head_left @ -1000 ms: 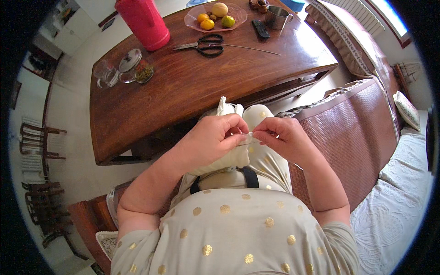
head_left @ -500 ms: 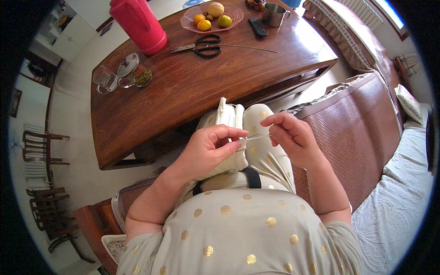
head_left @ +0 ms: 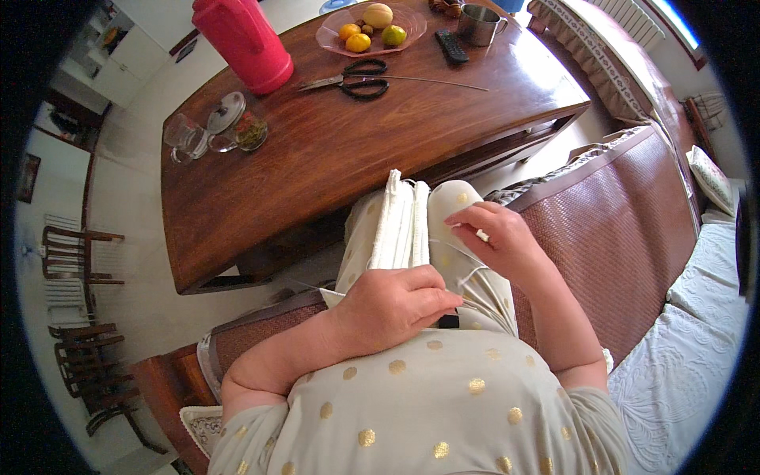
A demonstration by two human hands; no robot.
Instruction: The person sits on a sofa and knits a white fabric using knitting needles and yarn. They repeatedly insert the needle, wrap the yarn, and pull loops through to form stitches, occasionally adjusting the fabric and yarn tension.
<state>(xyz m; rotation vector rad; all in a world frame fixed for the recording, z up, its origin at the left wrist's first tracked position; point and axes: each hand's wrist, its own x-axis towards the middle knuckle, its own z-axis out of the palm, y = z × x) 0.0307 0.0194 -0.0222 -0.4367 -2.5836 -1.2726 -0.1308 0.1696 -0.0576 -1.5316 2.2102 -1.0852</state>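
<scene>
the work looks unfinished: folded white cloth (head_left: pixel 402 229) lies on the person's lap (head_left: pixel 443 261), pale thread (head_left: pixel 477 269) looping slack below the right hand (head_left: pixel 503 239), its fingers narrowly curled. the left hand (head_left: pixel 396 305) has fingers together; whether either grips anything, one cannot tell.

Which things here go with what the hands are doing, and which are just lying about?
Goes with it:
white cloth on the lap
white string by the right hand
maybe the scissors

Probably just lying about:
pink jug
fruit plate
black remote
metal mug
</scene>
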